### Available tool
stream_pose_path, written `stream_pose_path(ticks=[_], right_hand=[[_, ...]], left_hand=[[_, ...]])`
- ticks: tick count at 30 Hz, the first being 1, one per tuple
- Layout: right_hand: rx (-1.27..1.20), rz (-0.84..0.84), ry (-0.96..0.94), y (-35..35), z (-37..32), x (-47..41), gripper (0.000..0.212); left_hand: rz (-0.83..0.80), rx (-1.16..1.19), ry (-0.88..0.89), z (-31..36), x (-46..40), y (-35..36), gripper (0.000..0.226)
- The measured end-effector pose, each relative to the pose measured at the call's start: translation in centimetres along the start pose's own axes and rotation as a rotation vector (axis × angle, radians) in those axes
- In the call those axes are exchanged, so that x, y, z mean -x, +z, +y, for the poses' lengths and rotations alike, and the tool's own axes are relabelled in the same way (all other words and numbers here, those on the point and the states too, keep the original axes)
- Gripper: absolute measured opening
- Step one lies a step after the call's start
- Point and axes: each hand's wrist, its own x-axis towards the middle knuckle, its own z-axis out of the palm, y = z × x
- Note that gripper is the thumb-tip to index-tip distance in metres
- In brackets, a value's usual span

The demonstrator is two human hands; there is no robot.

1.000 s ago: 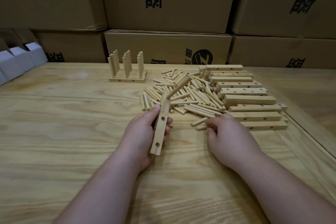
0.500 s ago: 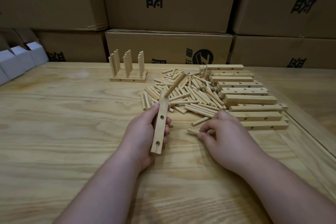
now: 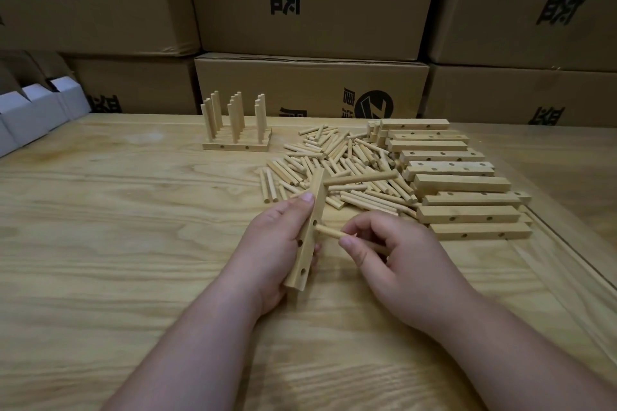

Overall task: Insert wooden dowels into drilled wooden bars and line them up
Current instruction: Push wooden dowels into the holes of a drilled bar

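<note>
The right hand pinches a dowel between thumb and curled fingers, its free tip touching the face of the drilled bar at one of the holes near the bar's middle; whether the tip has entered the hole cannot be told. The left hand grips that bar, thumb on the near face and fingers wrapped behind, holding it tilted and lifted off the table. Another dowel sticks out sideways from the bar's upper end, pointing right over the pile of loose dowels. To the right of the pile lies a stack of drilled bars. Farther back on the left stand finished bars with upright dowels, set side by side. Cardboard boxes rise behind the table, and white boxes sit at the left edge.
</note>
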Motion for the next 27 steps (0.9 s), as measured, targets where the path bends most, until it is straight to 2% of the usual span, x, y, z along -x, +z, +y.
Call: stream_pose_path(ticks=[8, 13, 18, 24, 27], right_hand=[[0.022, 0.059, 0.018, 0.07, 0.17, -0.10, 0.005], [0.052, 0.048, 0.004, 0.11, -0.02, -0.27, 0.017], [0.080, 0.052, -0.010, -0.29, -0.12, -0.30, 0.013], [0.090, 0.071, -0.026, -0.30, -0.39, -0.18, 0.014], [0.083, 0.071, -0.013, -0.15, -0.46, -0.15, 0.015]], left_hand=[[-0.005, -0.043, 0.003, -0.10, 0.25, 0.13, 0.024], [0.000, -0.059, 0.014, -0.06, 0.34, 0.24, 0.026], [0.005, -0.071, 0.016, -0.13, 0.37, 0.21, 0.024], [-0.024, -0.083, 0.028, -0.08, 0.38, 0.04, 0.050], [-0.023, -0.076, 0.025, -0.17, 0.34, -0.10, 0.046]])
